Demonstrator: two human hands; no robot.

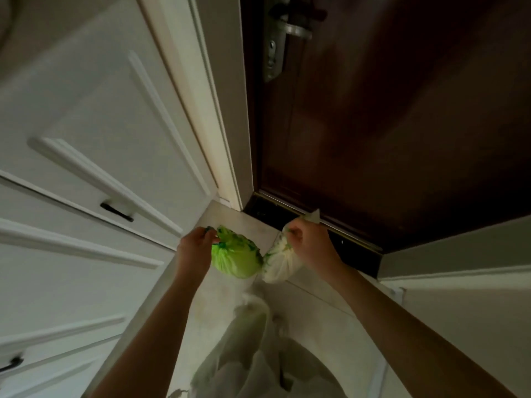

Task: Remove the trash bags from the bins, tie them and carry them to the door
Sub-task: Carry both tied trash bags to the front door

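Note:
My left hand [195, 248] grips the tied top of a bright green trash bag [237, 259], which hangs low over the pale tiled floor. My right hand [307, 239] grips the knotted top of a whitish trash bag [277, 267] with green marks. The two full bags hang side by side, touching. They are just in front of the dark brown door [388, 124], close to its black threshold [353, 254]. Whether the bags rest on the floor or hang just above it cannot be told.
A white panelled cabinet [86, 139] with black pull handles [116, 212] fills the left side. The door's metal lever handle and lock plate [284, 33] are at the top. A white wall and skirting [459, 282] close the right. My light-coloured clothing [258, 354] shows below.

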